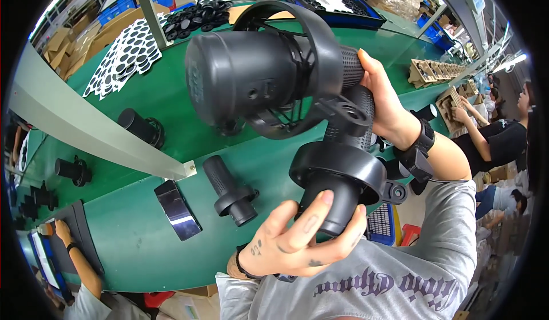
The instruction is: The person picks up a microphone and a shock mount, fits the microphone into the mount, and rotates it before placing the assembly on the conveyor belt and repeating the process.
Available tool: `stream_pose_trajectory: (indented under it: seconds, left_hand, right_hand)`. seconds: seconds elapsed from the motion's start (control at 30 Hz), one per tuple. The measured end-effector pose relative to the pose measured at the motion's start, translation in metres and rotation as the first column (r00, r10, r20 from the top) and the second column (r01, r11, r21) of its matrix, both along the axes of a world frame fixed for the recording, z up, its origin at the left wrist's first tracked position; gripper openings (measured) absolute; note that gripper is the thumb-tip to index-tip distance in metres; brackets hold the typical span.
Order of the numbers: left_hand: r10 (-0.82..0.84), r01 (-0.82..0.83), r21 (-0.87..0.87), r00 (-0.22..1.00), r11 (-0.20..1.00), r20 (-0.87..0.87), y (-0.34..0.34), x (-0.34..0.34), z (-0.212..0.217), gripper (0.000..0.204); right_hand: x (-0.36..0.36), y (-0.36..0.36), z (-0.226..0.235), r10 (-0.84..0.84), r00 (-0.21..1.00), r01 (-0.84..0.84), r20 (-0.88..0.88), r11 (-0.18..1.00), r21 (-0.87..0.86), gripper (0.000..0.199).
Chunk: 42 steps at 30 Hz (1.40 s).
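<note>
Two black microphones are held up close before me. The upper microphone (243, 71) lies sideways, its smooth body to the left inside a round mount ring (329, 40). My right hand (386, 94) is closed round its perforated end, with the palm beside the grille of the other one. The lower microphone (334, 197) slants downward through its own mount ring (297, 163). My left hand (303, 237) grips its smooth lower end, fingers bent round it. On the bench beneath, another black microphone (226, 185) lies beside a dark phone (178, 210).
A pale metal post (103, 125) rises from the green bench (131, 240). More microphones (140, 128) stand to the left. Sheets of round stickers (126, 54), black discs (197, 20) and a blue tray (357, 17) lie at the back. Co-workers sit left, far and right.
</note>
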<state>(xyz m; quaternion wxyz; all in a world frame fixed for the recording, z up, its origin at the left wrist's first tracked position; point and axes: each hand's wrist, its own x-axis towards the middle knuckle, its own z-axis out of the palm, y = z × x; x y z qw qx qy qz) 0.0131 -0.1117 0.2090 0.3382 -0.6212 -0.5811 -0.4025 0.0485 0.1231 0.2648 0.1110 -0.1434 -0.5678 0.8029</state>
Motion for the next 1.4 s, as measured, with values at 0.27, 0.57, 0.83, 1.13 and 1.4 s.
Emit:
stream_pose_trajectory:
  seconds: [0.27, 0.57, 0.83, 1.13, 1.4]
  left_hand:
    - [-0.077, 0.071, -0.060, 0.992, 0.996, -0.104, 0.003, 0.013, -0.004, 0.023]
    - [-0.170, 0.149, -0.120, 0.967, 0.982, -0.188, 0.002, 0.021, -0.002, 0.022]
    - [-0.221, 0.211, -0.098, 0.969, 0.973, -0.109, 0.002, 0.021, 0.009, 0.015]
    - [-0.146, 0.146, 0.006, 0.982, 0.989, 0.124, 0.006, -0.013, 0.000, 0.032]
    - [-0.015, 0.018, -0.010, 0.973, 1.000, 0.228, 0.007, -0.011, -0.011, 0.041]
  right_hand:
    - [0.006, 0.004, -0.001, -0.017, 0.997, 0.017, 0.071, 1.000, 0.001, 0.061]
    - [0.017, 0.003, -0.012, -0.141, 0.989, 0.142, 0.041, 0.989, -0.041, 0.064]
    - [0.046, 0.020, 0.023, -0.017, 0.972, 0.075, -0.233, 0.968, 0.241, 0.063]
    - [0.165, 0.083, 0.148, -0.122, 0.714, 0.662, -0.690, 0.438, 0.608, 0.044]
    - [0.246, 0.131, 0.129, -0.769, 0.428, 0.176, -0.475, -0.444, 0.878, 0.035]
